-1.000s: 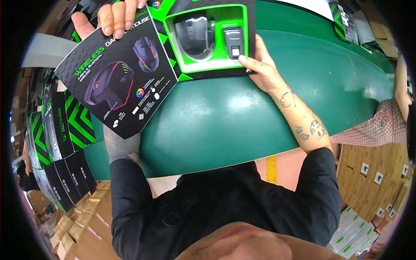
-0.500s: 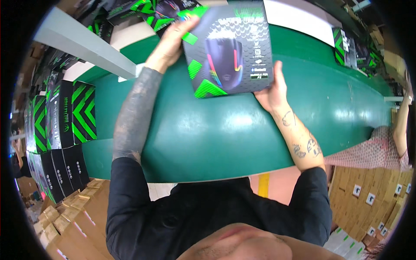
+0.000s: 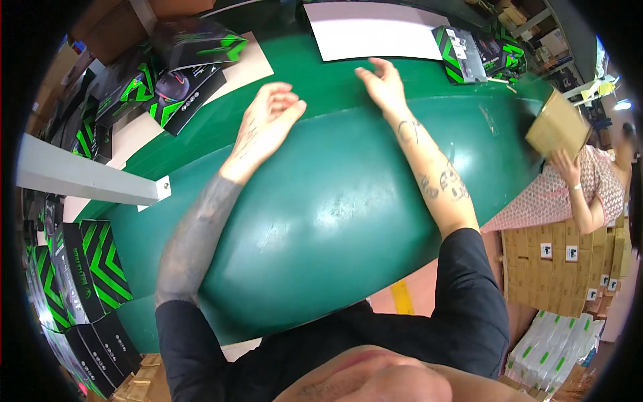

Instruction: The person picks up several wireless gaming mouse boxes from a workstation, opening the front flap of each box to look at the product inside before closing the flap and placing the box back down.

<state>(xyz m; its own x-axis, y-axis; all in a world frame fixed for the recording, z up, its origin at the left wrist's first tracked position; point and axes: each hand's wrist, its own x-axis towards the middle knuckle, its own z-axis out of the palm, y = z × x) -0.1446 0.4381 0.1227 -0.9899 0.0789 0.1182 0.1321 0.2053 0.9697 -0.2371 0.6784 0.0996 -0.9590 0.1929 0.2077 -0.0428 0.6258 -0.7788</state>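
My left hand (image 3: 264, 127) hovers above the green table (image 3: 321, 208), fingers loosely curled and apart, with nothing in it. To its right, my right hand (image 3: 384, 87) is also raised and empty, its thumb and fingers spread near the white panel (image 3: 375, 30). Nearest my left hand, at the far left, lies a black and green mouse box (image 3: 177, 97) with a mouse pictured on it. A dark box (image 3: 201, 45) rests tilted above it, slightly blurred.
Stacked black and green boxes (image 3: 87, 275) stand at the left edge. A grey metal post (image 3: 87, 177) slants in from the left. More mouse boxes (image 3: 465, 53) lie at the far right. A person in a patterned garment (image 3: 596, 181) holds a brown carton (image 3: 559, 124) at the right.
Both hands held a mouse box before; now they are empty and apart. The view has turned, so the post and left stacks sit lower. A co-worker's carton has come into view.
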